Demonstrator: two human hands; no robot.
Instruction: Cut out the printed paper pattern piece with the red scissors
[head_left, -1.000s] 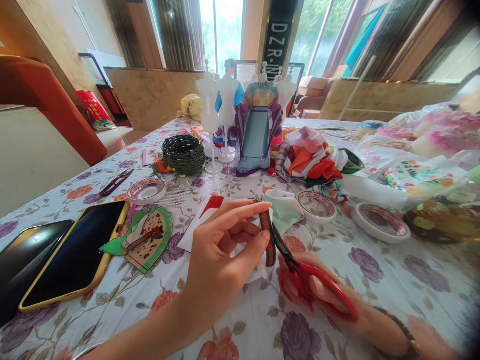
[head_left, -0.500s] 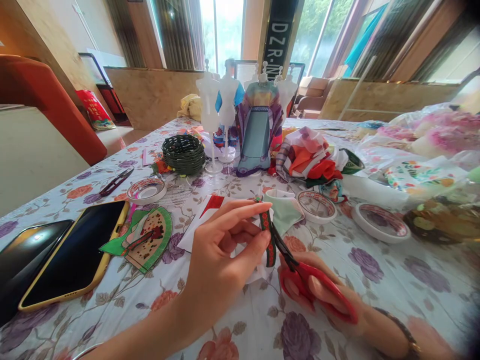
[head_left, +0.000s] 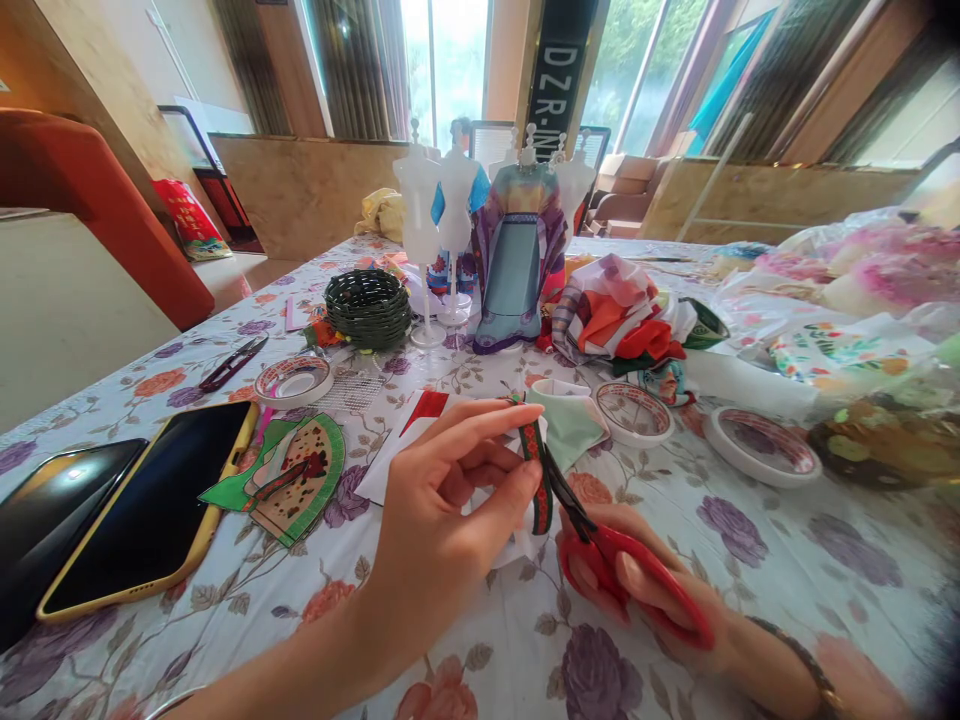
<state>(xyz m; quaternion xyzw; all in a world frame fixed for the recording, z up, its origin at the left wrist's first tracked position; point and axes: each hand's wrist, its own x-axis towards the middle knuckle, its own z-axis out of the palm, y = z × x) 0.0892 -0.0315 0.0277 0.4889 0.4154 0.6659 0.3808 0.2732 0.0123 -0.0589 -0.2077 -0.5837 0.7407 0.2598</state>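
Note:
Between the thumb and fingers of my left hand (head_left: 457,490) is a narrow ribbon (head_left: 541,505), dark green with a red patterned middle. Its lower end hangs below my thumb. My right hand (head_left: 652,570) is closed round the red handles of a pair of scissors (head_left: 630,575). The dark blades point up and left and meet the ribbon's right edge near my left fingertips; whether they cut into it cannot be made out. Behind my hands lie a pale green cloth (head_left: 566,420) and a white piece with a red patch (head_left: 409,440), partly hidden by my left hand.
Left are two phones (head_left: 154,510), green fabric pieces (head_left: 296,480), thread snips (head_left: 234,363) and a tape roll (head_left: 294,382). A woven basket (head_left: 367,310), white mannequins (head_left: 418,210) and a dressed one (head_left: 514,265) stand behind. Crumpled cloth (head_left: 622,320) and two tape rolls (head_left: 761,445) lie right.

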